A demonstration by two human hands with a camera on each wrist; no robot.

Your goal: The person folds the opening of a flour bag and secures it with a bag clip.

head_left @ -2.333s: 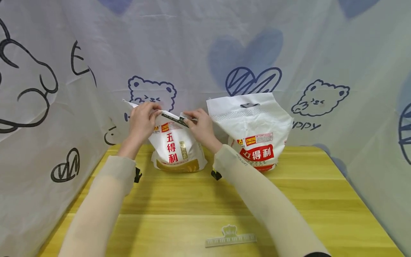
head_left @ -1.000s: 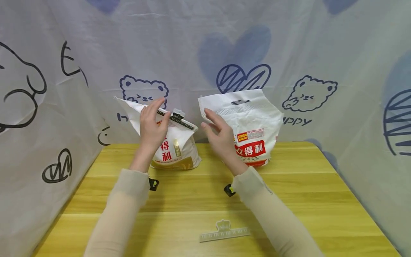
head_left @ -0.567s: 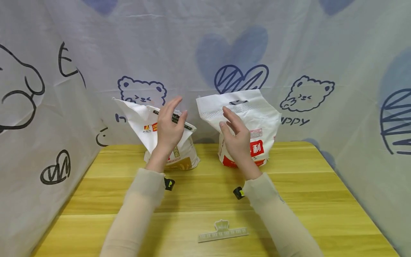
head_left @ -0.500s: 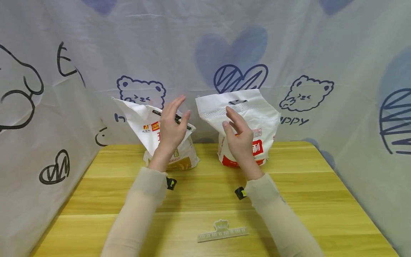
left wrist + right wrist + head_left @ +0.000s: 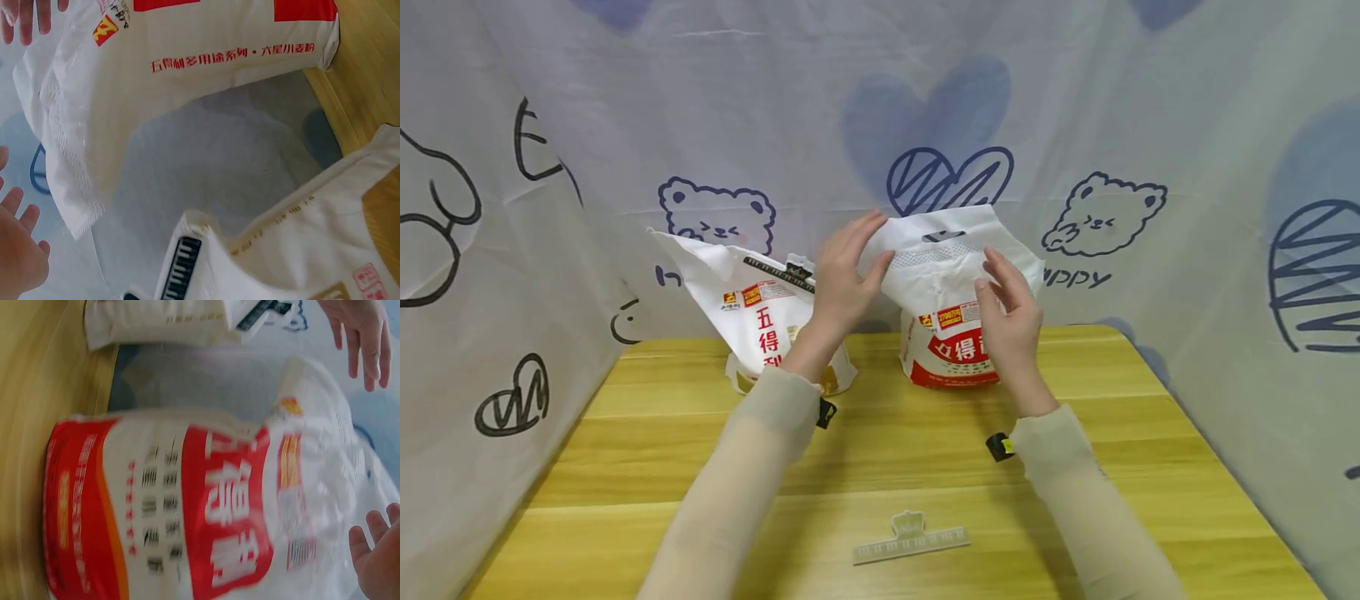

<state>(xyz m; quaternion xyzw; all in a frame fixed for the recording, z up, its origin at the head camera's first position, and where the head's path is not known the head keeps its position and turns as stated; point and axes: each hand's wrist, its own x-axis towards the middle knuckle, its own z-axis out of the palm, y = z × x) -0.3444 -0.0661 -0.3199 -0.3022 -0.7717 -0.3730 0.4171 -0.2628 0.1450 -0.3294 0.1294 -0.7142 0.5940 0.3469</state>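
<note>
Two white flour bags stand at the back of the table. The right flour bag (image 5: 955,342), with red print, has its wide top and cut-out handle upright. My left hand (image 5: 846,271) is beside that top's left corner, fingers extended; a gap shows between them in the left wrist view. My right hand (image 5: 1011,325) is raised in front of the bag's right side, fingers loosely bent and holding nothing. On the left flour bag (image 5: 763,321), with gold print, the folded top carries a black piano-key clip (image 5: 775,273); my left hand and wrist cover part of this bag.
A clear piano-key clip (image 5: 912,543) with a crown-shaped grip lies near the front of the wooden table (image 5: 625,475). A printed cloth (image 5: 820,100) hangs behind the table and along both sides.
Both hands, earlier pinching at the black clip on the left bag, have let go. They have moved right to the other bag. The black clip stays on the left bag.
</note>
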